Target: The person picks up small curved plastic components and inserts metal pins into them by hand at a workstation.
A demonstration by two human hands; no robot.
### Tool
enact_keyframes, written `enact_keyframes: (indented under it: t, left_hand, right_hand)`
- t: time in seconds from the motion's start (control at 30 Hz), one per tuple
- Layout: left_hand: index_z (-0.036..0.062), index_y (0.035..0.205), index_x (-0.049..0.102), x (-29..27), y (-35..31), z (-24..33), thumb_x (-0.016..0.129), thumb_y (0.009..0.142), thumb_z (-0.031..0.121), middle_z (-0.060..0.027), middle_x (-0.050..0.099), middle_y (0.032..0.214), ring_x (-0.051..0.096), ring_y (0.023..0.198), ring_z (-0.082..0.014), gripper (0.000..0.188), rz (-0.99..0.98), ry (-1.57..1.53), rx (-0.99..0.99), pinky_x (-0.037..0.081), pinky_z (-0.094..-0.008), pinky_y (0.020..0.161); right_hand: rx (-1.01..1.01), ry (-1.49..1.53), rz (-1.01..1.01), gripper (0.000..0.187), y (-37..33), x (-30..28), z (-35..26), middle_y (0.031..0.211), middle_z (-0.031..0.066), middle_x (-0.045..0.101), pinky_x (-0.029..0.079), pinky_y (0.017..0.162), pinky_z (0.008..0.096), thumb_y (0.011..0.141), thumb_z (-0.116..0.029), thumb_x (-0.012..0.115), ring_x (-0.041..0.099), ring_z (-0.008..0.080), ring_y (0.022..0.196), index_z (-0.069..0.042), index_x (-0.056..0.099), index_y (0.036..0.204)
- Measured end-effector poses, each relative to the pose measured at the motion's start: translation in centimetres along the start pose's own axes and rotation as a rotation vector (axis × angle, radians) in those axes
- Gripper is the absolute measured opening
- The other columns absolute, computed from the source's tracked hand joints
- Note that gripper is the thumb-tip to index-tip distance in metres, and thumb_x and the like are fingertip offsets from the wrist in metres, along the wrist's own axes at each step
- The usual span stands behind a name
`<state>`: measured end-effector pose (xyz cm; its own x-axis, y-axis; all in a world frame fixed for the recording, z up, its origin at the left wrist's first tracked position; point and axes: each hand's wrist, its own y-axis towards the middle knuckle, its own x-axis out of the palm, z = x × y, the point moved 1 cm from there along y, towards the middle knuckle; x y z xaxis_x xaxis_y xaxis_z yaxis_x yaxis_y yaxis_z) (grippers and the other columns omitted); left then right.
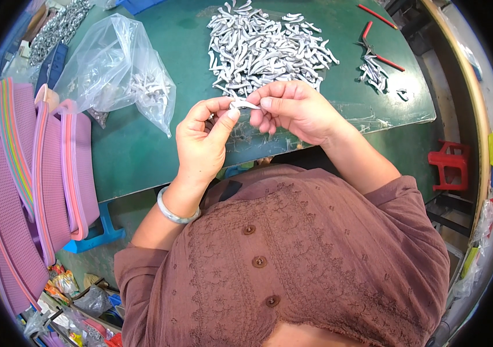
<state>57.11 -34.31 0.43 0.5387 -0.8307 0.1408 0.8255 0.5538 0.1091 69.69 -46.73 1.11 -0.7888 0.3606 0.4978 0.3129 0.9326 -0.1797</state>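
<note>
Between my two hands, over the near edge of the green table [136, 165], is a small curved silver-white piece [243, 104]. My left hand [206, 130] pinches its left end between thumb and fingers. At the other end, the thumb and forefinger of my right hand [295, 110] close on its pointed tip. Just beyond my hands spreads a large heap of similar curved pieces [267, 49]. What kind of part they are, I cannot tell.
A clear plastic bag [116, 69] with some pieces inside lies left on the table. Red-handled pliers [368, 46] rest at the right by a small cluster of pieces [372, 75]. Pink-purple baskets [50, 168] stand at the left. A red stool [450, 165] is at the right.
</note>
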Motion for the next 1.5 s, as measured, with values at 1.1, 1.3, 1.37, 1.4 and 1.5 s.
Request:
enact_keyframes:
  t: [1.1, 1.3, 1.37, 1.4, 1.5]
  left_hand:
    - [0.0008, 0.095, 0.057, -0.3, -0.1, -0.9, 0.059, 0.080, 0.005, -0.0029, 0.057, 0.082, 0.046, 0.059, -0.0054, 0.016, -0.012, -0.314, -0.233, 0.038, -0.0166, 0.054]
    - [-0.0001, 0.098, 0.057, -0.1, -0.2, -0.6, 0.060, 0.078, 0.002, -0.0021, 0.056, 0.082, 0.046, 0.062, -0.0054, 0.020, -0.021, -0.266, -0.177, 0.038, -0.0172, 0.055]
    - [0.0001, 0.100, 0.055, -0.3, -0.2, -0.8, 0.056, 0.080, 0.000, -0.0032, 0.055, 0.082, 0.047, 0.063, -0.0073, 0.020, -0.033, -0.287, -0.188, 0.040, -0.0194, 0.057]
    - [0.0001, 0.100, 0.055, -0.5, -0.1, -0.9, 0.056, 0.080, 0.000, -0.0032, 0.055, 0.082, 0.047, 0.063, -0.0073, 0.020, -0.033, -0.287, -0.188, 0.040, -0.0194, 0.057]
    - [-0.0004, 0.101, 0.054, -0.9, 0.0, -1.0, 0.053, 0.082, 0.002, -0.0041, 0.054, 0.082, 0.049, 0.067, -0.0093, 0.019, -0.043, -0.387, -0.234, 0.042, -0.0218, 0.058]
  right_hand:
    - [-0.150, -0.183, 0.051, 0.028, 0.0, 0.4, 0.4, 0.086, 0.0077, 0.061, 0.046, 0.065, 0.0219, 0.084, -0.005, 0.047, 0.056, 0.0097, 0.072, 0.002, 0.049, 0.110]
    - [-0.136, -0.254, 0.053, 0.028, -0.4, 0.5, 0.1, 0.088, 0.0076, 0.060, 0.046, 0.070, 0.0239, 0.083, -0.002, 0.048, 0.056, 0.0105, 0.075, 0.001, 0.049, 0.111]
    - [-0.228, -0.403, 0.098, 0.027, -0.4, -0.2, -0.3, 0.087, 0.0068, 0.060, 0.046, 0.070, 0.0238, 0.083, -0.002, 0.047, 0.055, 0.0102, 0.075, 0.001, 0.050, 0.110]
    - [-0.320, -0.553, 0.142, 0.026, -0.3, -0.7, -0.5, 0.087, 0.0060, 0.060, 0.046, 0.069, 0.0236, 0.084, -0.002, 0.046, 0.054, 0.0098, 0.075, 0.001, 0.051, 0.109]
    - [-0.487, -0.893, 0.298, 0.019, 0.1, -1.7, -1.0, 0.080, 0.0045, 0.058, 0.044, 0.066, 0.0238, 0.081, 0.000, 0.048, 0.054, 0.0116, 0.072, -0.002, 0.057, 0.097]
